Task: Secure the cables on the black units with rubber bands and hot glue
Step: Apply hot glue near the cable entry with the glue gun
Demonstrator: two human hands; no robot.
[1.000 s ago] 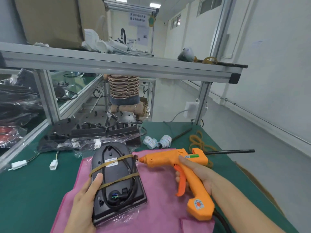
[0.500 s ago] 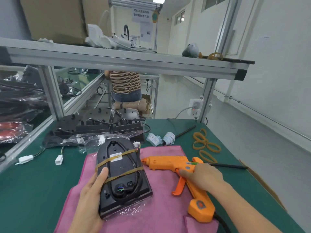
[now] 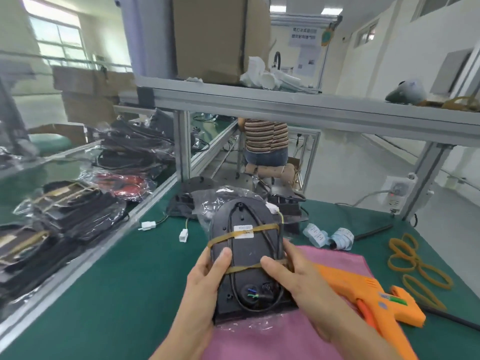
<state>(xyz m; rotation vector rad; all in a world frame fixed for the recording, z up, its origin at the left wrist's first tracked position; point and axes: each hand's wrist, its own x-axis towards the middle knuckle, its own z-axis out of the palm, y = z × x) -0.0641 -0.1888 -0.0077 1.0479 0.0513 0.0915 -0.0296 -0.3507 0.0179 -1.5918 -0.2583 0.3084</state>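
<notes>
Head view: at lower centre of the frame both hands hold one black unit (image 3: 246, 258), lifted a little above the pink cloth (image 3: 335, 258). The left hand (image 3: 201, 289) grips its left edge, thumb curled over onto the back face. The right hand (image 3: 298, 281) grips the right edge, thumb lying on the lower rubber band (image 3: 242, 268). A second rubber band (image 3: 246, 233) crosses higher up, over a white label; both bands pin a looped black cable (image 3: 270, 237) against the unit (clear wrap shows at its bottom edge). To the lower right the orange hot glue gun (image 3: 363, 289) lies on the cloth, untouched. Loose rubber bands (image 3: 415, 268) sit on the green table (image 3: 117, 294) at right. At left of the frame, beyond an aluminium rail, bagged black units (image 3: 75, 211) are stacked.
</notes>
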